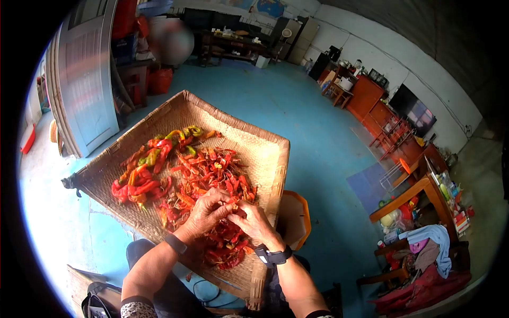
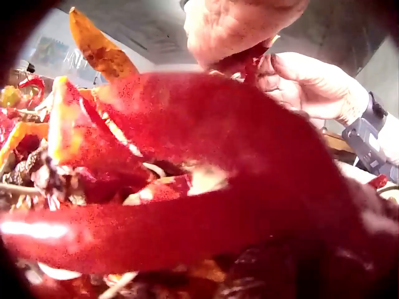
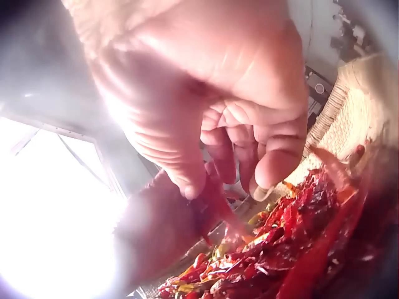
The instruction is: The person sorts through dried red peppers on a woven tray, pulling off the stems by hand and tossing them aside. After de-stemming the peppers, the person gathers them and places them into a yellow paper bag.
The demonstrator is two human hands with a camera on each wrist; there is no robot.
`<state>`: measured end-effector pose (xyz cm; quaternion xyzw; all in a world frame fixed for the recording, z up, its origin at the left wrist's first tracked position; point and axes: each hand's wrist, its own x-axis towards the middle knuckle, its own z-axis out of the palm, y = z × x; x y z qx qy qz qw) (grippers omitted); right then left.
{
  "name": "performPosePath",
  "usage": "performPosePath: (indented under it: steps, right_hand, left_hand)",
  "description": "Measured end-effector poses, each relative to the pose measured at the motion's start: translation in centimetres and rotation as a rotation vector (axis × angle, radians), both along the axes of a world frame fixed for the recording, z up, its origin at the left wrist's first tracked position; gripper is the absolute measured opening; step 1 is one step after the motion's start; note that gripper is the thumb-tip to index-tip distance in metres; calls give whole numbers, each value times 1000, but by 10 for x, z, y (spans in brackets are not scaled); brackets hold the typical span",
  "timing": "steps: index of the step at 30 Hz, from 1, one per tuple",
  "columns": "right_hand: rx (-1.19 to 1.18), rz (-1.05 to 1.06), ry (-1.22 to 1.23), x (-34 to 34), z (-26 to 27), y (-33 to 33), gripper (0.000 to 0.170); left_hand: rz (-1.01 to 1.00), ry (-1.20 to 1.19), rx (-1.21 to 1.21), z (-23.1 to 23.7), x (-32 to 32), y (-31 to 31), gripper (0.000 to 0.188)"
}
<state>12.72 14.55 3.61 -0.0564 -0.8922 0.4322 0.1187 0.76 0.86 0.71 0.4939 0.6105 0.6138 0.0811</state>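
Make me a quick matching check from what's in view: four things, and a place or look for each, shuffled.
Things:
1. dry-looking chillies
2. glossy peppers
3. woven tray
4. light-blue cloth

Places or looks:
A. outside the tray, at the right in the head view
B. tan, with a raised rim
C. directly beneath the hands
D. left part of the tray in the head view, some green among the red

Pairs: 1-C, 2-D, 3-B, 4-A

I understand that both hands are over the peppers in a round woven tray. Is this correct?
Not quite: the woven tray is not round; the head view shows fairly straight sides meeting at corners. The left hand and right hand are indeed over the peppers.
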Motion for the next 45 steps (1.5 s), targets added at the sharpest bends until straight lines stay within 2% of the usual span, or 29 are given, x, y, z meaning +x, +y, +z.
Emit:
performPosePath:
  steps: [2,4,5,6,8,9,10,12,14,16,18,20,21,22,23,24,26,27,28,30,32,34,37,40,42,45]
  right_hand:
    - [8,-9,234,-7,-20,0,30]
    - [62,-54,216,-8,-22,-2,29]
    - [28,-43,257,-9,-21,-3,27]
    - [-5,-32,299,-9,-21,-3,24]
    - [-112,-65,216,-9,-26,7,19]
    - [-227,-114,199,-7,-22,14,19]
    - [-465,-200,199,-2,-2,13,19]
    - [-804,-246,415,5,3,41,21]
    - [-1109,-517,724,12,-10,82,27]
    - [-1372,-421,968,27,1,98,33]
    - [-1695,-418,991,40,-11,121,33]
    - [-1666,-452,917,36,-17,114,32]
    - [-1537,-438,781,30,-15,103,28]
    - [-1361,-490,668,21,-14,92,22]
    - [-1146,-397,529,19,-13,83,19]
    - [-931,-305,389,17,-10,71,16]
    - [-144,-128,359,5,-22,53,13]
    - [88,-147,124,8,-16,43,15]
    - [165,-67,139,4,-27,42,16]
    - [212,-28,126,-1,-28,34,18]
    - [155,16,98,-3,-26,29,18]
    - [90,84,40,-5,-16,20,20]
    - [65,114,35,-10,-22,14,21]
    - [62,137,57,-9,-16,9,22]
    - [18,88,-28,-10,-17,10,23]
    - [30,52,162,-7,-12,13,18]
  left_hand:
    - [-51,-38,-18,-1,4,0,17]
    - [-223,-245,47,-3,7,2,16]
    - [-224,-245,47,-3,9,2,16]
    - [-257,-366,69,-2,10,2,17]
    - [-320,-610,112,0,12,1,19]
    - [-273,-636,63,2,12,0,26]
    - [-273,-635,63,8,13,-4,26]
    - [-31,89,-183,19,14,-11,32]
    - [-143,381,-198,9,16,-9,36]
    - [-190,693,-298,-4,26,-8,42]
    - [-122,1016,-445,-18,40,-8,53]
    - [-127,1077,-478,-25,46,-6,42]
    - [-130,1079,-479,-27,46,-4,42]
    - [-105,1077,-470,-29,46,0,33]
    - [-79,1073,-462,-30,47,3,25]
    - [-82,1074,-463,-29,47,3,25]
    - [-20,1097,-419,-24,46,4,18]
    - [-13,1097,-425,-20,44,4,18]
    - [35,1052,-413,-16,43,3,16]
    - [78,1001,-409,-11,37,-2,14]
    - [154,738,-237,-5,23,-5,13]
    - [229,482,-318,6,16,-11,13]
    - [268,273,-204,8,5,-15,9]
    - [236,194,-179,6,4,-15,9]
    - [207,223,-143,5,2,-13,11]
    - [224,79,-108,11,6,-10,12]
